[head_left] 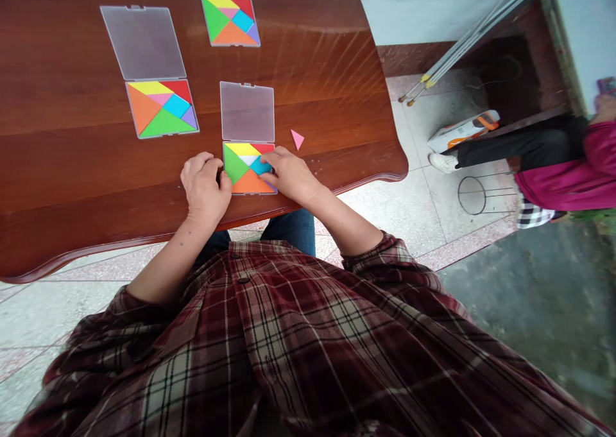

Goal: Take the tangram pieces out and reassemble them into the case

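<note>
In front of me lies an opened tangram case (248, 193) with colored pieces in its tray and its clear lid (248, 111) folded back. A white gap (248, 160) shows between the yellow piece (240, 149) and the blue square (258, 167). My left hand (205, 183) is curled against the case's left edge, thumb and fingertips at the rim. Over the right side of the tray, my right hand (289, 175) has its thumb and finger closed at the blue square, partly hiding the red and purple pieces. A loose pink triangle (297, 140) rests on the table right of the lid.
Two more tangram cases lie on the wooden table (317, 58): one opened at left (168, 134), another at the back (231, 43). The table's curved edge runs close to my body. At right are a seated person's leg (520, 151), a box (462, 131) and metal poles (471, 39).
</note>
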A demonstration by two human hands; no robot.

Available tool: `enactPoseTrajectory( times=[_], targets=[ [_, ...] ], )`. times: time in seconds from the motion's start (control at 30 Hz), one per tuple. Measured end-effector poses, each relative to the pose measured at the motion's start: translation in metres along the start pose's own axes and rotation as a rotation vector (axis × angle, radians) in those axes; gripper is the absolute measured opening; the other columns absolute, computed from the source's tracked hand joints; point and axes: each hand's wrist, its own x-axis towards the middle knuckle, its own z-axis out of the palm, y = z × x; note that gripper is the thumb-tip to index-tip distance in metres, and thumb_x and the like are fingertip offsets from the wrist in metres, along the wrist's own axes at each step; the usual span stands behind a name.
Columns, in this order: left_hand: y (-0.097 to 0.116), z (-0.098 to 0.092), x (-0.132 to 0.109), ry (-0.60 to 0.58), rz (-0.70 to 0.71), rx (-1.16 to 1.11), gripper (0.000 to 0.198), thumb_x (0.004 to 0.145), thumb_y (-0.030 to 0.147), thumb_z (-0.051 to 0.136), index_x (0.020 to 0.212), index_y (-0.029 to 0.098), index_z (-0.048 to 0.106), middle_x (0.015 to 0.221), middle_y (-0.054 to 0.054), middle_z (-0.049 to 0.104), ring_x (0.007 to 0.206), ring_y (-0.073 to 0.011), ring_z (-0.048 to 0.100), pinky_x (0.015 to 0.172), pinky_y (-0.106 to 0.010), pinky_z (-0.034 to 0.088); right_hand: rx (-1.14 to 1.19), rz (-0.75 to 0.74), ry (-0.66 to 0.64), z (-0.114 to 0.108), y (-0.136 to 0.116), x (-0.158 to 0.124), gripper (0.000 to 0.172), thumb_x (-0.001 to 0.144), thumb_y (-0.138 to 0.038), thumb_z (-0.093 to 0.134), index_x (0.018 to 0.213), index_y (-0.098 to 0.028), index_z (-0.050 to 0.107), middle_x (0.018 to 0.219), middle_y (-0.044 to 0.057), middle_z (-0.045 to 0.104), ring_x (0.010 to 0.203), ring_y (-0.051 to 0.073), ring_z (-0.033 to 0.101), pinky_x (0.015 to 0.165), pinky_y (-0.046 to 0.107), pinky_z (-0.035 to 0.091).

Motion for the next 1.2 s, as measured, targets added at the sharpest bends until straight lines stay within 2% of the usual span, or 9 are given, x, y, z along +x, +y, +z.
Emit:
enactPoseTrajectory(
  times=[0.23,0.4,0.57,0.8,1.03,1.2],
  targets=[
    [-0.003,0.002,0.0,0.005,0.017,0.017,0.014,0.081,0.024,0.051,0.09,0.022,0.061,0.124,-0.011,0.061,0.119,-0.0334,0.05,0.105,-0.05,0.037,0.096,0.071,0.071,-0.005,0.016,-0.011,0.022,0.089,-0.019,0.049,0.106,-0.018,0.063,0.105,0.008,0.063,0.097,0.02,0.058,0.082,0.031,0.042],
    [-0.003,0.002,0.001,0.008,0.022,0.012,0.013,0.08,0.024,0.05,0.088,0.021,0.06,0.122,-0.011,0.061,0.118,-0.0328,0.051,0.105,-0.05,0.036,0.126,0.087,0.078,0.003,0.021,-0.014,0.02,0.088,-0.018,0.05,0.102,-0.018,0.065,0.101,0.007,0.064,0.095,0.02,0.059,0.082,0.031,0.043],
    [-0.002,0.0,0.001,0.004,0.022,0.029,0.015,0.08,0.024,0.05,0.089,0.02,0.061,0.121,-0.012,0.061,0.117,-0.033,0.051,0.104,-0.05,0.037,0.074,0.058,0.119,0.009,0.007,-0.009,0.026,0.091,-0.025,0.049,0.113,-0.017,0.062,0.11,0.01,0.062,0.096,0.021,0.059,0.081,0.032,0.044],
    [-0.002,0.0,0.002,-0.012,0.016,0.033,0.017,0.08,0.022,0.05,0.092,0.019,0.062,0.121,-0.012,0.06,0.117,-0.0314,0.051,0.105,-0.048,0.036,-0.078,0.135,0.014,0.003,-0.022,0.001,0.032,0.092,-0.028,0.052,0.117,-0.01,0.061,0.121,0.018,0.058,0.096,0.024,0.062,0.082,0.035,0.047],
    [-0.005,0.004,0.001,0.025,0.04,0.043,0.017,0.08,0.023,0.05,0.091,0.019,0.063,0.12,-0.011,0.062,0.115,-0.0311,0.052,0.102,-0.048,0.038,-0.164,0.129,-0.011,0.003,-0.024,0.002,0.033,0.093,-0.024,0.048,0.12,-0.009,0.059,0.123,0.019,0.058,0.096,0.025,0.063,0.08,0.035,0.047],
    [-0.003,0.003,0.001,0.016,0.038,0.047,0.018,0.081,0.022,0.051,0.092,0.019,0.064,0.121,-0.012,0.061,0.115,-0.0319,0.051,0.101,-0.049,0.039,-0.235,0.104,0.006,0.004,-0.026,0.001,0.03,0.094,-0.022,0.044,0.114,-0.007,0.062,0.117,0.02,0.062,0.098,0.025,0.064,0.078,0.033,0.046]
  ],
)
